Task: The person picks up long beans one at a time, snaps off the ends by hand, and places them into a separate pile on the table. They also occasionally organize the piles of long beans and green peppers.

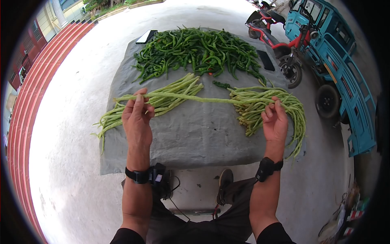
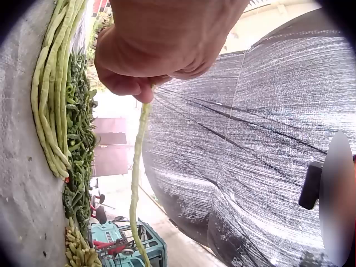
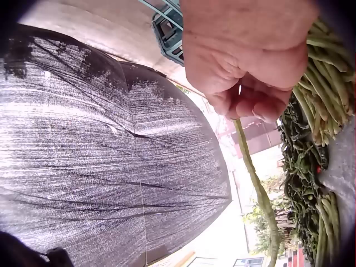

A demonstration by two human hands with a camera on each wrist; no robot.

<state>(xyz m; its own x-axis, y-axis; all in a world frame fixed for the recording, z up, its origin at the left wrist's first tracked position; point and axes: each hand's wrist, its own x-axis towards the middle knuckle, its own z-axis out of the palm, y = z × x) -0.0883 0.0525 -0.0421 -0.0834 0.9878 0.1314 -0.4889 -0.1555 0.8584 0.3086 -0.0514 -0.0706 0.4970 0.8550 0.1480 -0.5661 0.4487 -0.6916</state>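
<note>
One long green bean (image 1: 207,99) is stretched nearly level between both hands above the grey cloth. My left hand (image 1: 138,116) pinches it near its left end, over the left bean pile (image 1: 174,87). The right hand (image 1: 275,122) pinches the other end, over the right bean pile (image 1: 254,99). In the left wrist view the bean (image 2: 136,172) hangs from the thumb and fingertips of the left hand (image 2: 161,39). In the right wrist view the bean (image 3: 256,183) runs from the pinched fingertips of the right hand (image 3: 250,61).
A heap of green peppers (image 1: 199,49) lies at the cloth's (image 1: 191,142) far side, with a white-faced phone (image 1: 145,37) on its left and a dark phone (image 1: 265,60) on its right. Beyond stand a red bike (image 1: 268,36) and a blue three-wheeler (image 1: 345,69); red steps (image 1: 36,101) are left.
</note>
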